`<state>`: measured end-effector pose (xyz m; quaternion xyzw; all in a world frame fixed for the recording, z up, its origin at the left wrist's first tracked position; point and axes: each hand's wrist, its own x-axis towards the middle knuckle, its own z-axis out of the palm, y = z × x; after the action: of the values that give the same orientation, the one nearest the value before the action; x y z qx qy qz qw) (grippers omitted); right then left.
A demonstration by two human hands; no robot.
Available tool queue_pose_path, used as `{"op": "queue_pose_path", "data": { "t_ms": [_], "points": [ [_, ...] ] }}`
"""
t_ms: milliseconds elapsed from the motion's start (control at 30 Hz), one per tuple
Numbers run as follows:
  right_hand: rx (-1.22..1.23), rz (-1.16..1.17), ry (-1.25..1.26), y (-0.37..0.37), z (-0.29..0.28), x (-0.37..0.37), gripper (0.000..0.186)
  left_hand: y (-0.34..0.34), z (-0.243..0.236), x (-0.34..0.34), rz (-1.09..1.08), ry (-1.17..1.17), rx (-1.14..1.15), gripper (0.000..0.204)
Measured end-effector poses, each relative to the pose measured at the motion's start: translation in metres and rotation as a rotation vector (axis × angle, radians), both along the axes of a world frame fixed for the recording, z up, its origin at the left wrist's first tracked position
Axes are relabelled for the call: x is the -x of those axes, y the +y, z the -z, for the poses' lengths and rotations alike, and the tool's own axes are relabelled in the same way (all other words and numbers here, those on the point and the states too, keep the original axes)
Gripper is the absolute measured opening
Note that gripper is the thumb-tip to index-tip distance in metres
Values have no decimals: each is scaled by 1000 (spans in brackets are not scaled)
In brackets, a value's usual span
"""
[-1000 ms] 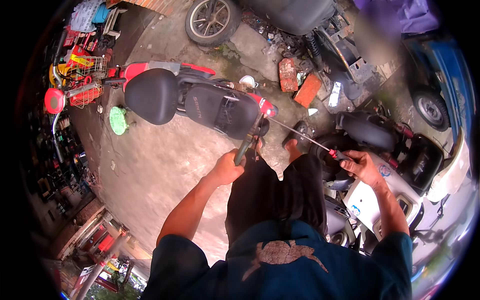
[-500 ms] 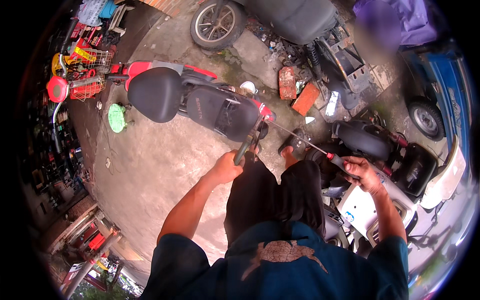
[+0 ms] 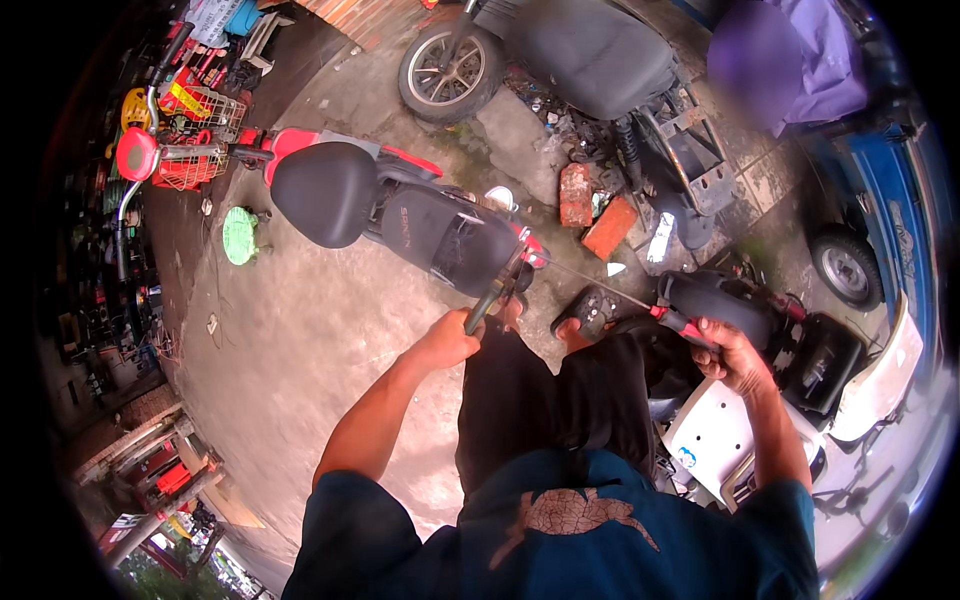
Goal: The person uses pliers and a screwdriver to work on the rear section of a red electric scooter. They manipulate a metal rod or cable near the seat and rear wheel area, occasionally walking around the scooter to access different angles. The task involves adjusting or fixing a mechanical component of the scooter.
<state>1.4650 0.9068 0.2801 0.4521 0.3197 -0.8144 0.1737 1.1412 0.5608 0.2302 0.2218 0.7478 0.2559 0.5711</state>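
In my left hand point(image 3: 450, 342) are what look like pliers point(image 3: 484, 304) with dark green handles, their far end at the red tail of an electric scooter point(image 3: 420, 228). The closed fingers wrap the handle. My right hand point(image 3: 734, 358) grips a long screwdriver point(image 3: 690, 328) by its red and black handle. Its thin shaft points left toward the same tail, near the pliers' end. Whether the tip touches the scooter, I cannot tell. The scooter has a black seat point(image 3: 325, 195) and a wire basket point(image 3: 205, 160) at its front.
A white and black scooter point(image 3: 712, 440) stands close by my right arm. Red bricks point(image 3: 608, 228) and litter lie ahead, beside a larger motorbike point(image 3: 600, 60). A blue vehicle point(image 3: 885, 210) is at the right. A green stool point(image 3: 239, 235) stands at the left.
The scooter and ground sit slightly farther right and lower in the view. Both hands keep their tools and stay in nearly the same place.
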Motion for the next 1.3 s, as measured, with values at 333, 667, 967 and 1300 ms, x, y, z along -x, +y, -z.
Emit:
{"op": "queue_pose_path", "data": {
  "t_ms": [333, 667, 967, 1300],
  "points": [
    [-10, 313, -32, -39, 7, -8, 62, 1, -6, -2, -3, -21, -2, 6],
    [-1224, -346, 289, -28, 9, -2, 66, 7, -12, -5, -46, -39, -1, 5],
    [0, 480, -28, -27, 34, -5, 35, 7, -16, -3, -33, -2, 37, 4],
    [-355, 403, 63, -42, 37, -1, 35, 16, -36, -4, -51, -40, 31, 4]
  ]
}}
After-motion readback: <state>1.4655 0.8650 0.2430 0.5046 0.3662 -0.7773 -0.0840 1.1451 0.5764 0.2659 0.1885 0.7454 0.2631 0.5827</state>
